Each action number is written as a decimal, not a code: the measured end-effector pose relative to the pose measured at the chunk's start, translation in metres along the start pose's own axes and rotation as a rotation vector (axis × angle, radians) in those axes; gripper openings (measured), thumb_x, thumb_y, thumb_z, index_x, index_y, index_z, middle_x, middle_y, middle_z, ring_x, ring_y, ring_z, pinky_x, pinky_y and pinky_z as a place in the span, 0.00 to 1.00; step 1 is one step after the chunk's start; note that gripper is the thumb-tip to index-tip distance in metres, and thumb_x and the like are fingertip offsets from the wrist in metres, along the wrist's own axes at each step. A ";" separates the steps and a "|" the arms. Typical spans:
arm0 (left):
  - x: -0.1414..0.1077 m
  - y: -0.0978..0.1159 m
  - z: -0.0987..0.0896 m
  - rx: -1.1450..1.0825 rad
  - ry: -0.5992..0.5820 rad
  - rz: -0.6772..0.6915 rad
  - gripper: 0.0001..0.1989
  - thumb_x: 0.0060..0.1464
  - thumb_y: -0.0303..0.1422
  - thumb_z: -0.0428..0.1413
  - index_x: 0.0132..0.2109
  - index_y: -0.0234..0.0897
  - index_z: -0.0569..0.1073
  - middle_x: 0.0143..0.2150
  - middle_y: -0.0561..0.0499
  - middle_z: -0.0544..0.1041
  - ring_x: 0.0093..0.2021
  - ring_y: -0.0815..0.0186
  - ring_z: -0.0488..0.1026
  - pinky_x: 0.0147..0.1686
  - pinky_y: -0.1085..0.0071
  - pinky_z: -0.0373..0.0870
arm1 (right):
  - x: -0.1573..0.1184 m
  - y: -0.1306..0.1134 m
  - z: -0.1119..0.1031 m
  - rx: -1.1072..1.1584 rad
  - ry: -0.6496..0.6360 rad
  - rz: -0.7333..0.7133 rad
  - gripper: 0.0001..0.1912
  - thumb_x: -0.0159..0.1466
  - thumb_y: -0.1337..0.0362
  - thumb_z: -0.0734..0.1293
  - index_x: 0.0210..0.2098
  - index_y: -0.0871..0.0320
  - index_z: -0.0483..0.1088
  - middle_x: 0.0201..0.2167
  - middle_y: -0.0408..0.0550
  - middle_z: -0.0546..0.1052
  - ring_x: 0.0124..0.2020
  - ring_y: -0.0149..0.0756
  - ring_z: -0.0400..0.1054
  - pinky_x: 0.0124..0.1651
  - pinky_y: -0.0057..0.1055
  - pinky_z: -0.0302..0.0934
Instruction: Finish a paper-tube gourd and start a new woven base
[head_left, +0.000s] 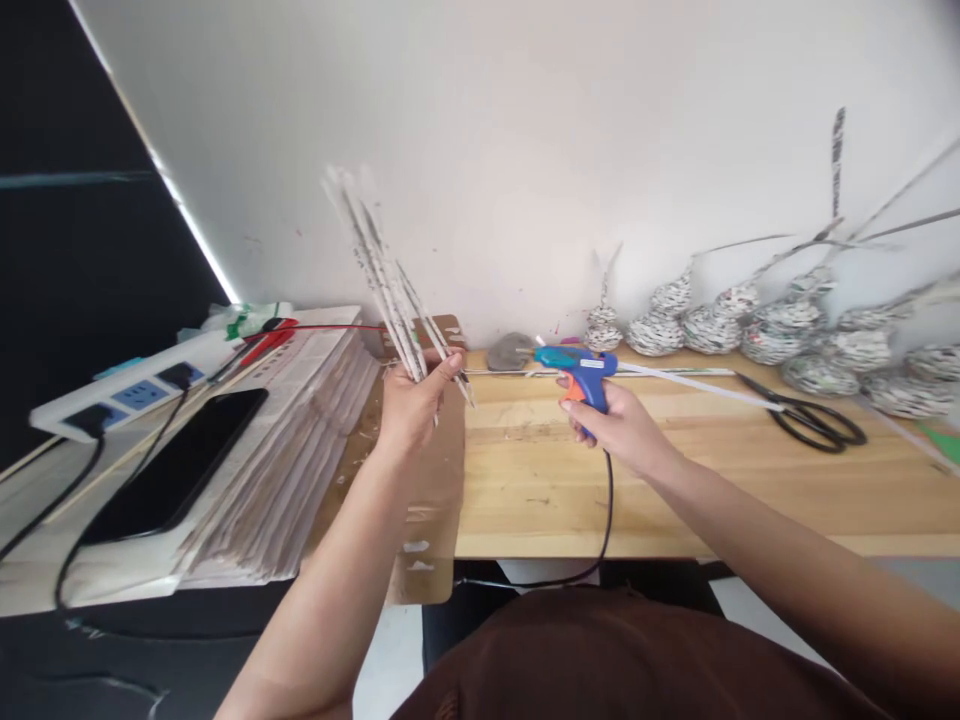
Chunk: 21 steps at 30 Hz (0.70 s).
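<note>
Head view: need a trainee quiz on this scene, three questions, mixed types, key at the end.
1. Multiple choice. What does the right hand grip?
A) a phone
B) a glue gun
C) a power strip
2. True or false: the scissors hang on the wall.
3. Short answer: what does the left hand hold?

Key:
1. B
2. False: the scissors lie on the wooden table.
3. A bundle of thin pale rods.
</note>
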<state>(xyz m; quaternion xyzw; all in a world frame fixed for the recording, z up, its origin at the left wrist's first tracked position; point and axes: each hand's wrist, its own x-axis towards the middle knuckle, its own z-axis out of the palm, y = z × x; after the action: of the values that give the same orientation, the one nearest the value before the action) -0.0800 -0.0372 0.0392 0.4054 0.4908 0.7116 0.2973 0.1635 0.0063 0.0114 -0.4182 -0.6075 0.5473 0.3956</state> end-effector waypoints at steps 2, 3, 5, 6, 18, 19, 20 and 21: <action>0.006 -0.011 0.015 0.042 -0.026 -0.003 0.15 0.41 0.39 0.68 0.36 0.35 0.80 0.22 0.56 0.72 0.14 0.80 0.52 0.13 0.77 0.45 | -0.012 -0.001 -0.015 0.142 0.002 0.034 0.19 0.55 0.60 0.71 0.45 0.60 0.72 0.20 0.39 0.68 0.19 0.27 0.60 0.20 0.24 0.54; 0.008 -0.017 0.023 0.052 -0.037 0.001 0.15 0.40 0.39 0.68 0.35 0.34 0.81 0.23 0.55 0.73 0.14 0.80 0.53 0.14 0.77 0.46 | -0.017 -0.001 -0.020 0.215 -0.012 0.082 0.19 0.54 0.61 0.71 0.44 0.61 0.73 0.19 0.39 0.66 0.19 0.26 0.59 0.20 0.24 0.53; 0.012 -0.029 0.037 0.061 -0.051 0.004 0.15 0.40 0.39 0.68 0.35 0.34 0.80 0.24 0.54 0.74 0.15 0.79 0.54 0.15 0.77 0.49 | -0.023 0.002 -0.027 0.333 -0.059 0.207 0.18 0.52 0.64 0.70 0.43 0.62 0.74 0.18 0.39 0.65 0.18 0.26 0.56 0.19 0.24 0.51; 0.014 -0.034 0.043 0.066 -0.057 -0.002 0.15 0.40 0.39 0.68 0.35 0.34 0.80 0.24 0.54 0.74 0.15 0.79 0.54 0.15 0.77 0.49 | -0.025 0.003 -0.030 0.380 -0.077 0.263 0.18 0.51 0.66 0.69 0.42 0.62 0.74 0.18 0.39 0.64 0.18 0.26 0.56 0.19 0.24 0.51; 0.023 -0.082 0.046 0.218 -0.142 -0.080 0.16 0.41 0.42 0.67 0.35 0.34 0.80 0.26 0.52 0.76 0.18 0.75 0.61 0.19 0.76 0.57 | -0.005 0.004 -0.031 0.411 0.017 0.130 0.15 0.57 0.54 0.72 0.37 0.59 0.73 0.17 0.40 0.70 0.15 0.28 0.65 0.13 0.21 0.48; 0.023 -0.083 0.044 0.226 -0.151 -0.080 0.16 0.41 0.42 0.67 0.34 0.34 0.80 0.26 0.51 0.77 0.19 0.74 0.62 0.19 0.76 0.57 | -0.003 0.003 -0.030 0.343 0.048 0.035 0.13 0.56 0.55 0.73 0.33 0.59 0.73 0.17 0.40 0.70 0.15 0.29 0.66 0.14 0.22 0.52; 0.023 -0.084 0.042 0.231 -0.156 -0.082 0.16 0.41 0.42 0.67 0.35 0.34 0.80 0.27 0.50 0.77 0.20 0.74 0.63 0.20 0.76 0.58 | 0.000 0.003 -0.028 0.292 0.053 -0.024 0.13 0.56 0.56 0.74 0.31 0.59 0.72 0.16 0.40 0.70 0.15 0.29 0.66 0.16 0.24 0.56; 0.024 -0.084 0.041 0.234 -0.154 -0.088 0.17 0.41 0.42 0.67 0.35 0.34 0.80 0.28 0.50 0.78 0.20 0.73 0.64 0.20 0.76 0.59 | 0.002 0.002 -0.027 0.264 0.035 -0.041 0.12 0.56 0.57 0.74 0.30 0.59 0.72 0.16 0.39 0.70 0.15 0.29 0.65 0.18 0.25 0.59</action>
<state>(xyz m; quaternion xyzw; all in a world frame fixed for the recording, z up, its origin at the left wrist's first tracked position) -0.0539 0.0295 -0.0252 0.4690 0.5633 0.6025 0.3157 0.1879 0.0175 0.0116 -0.3595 -0.5315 0.6069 0.4690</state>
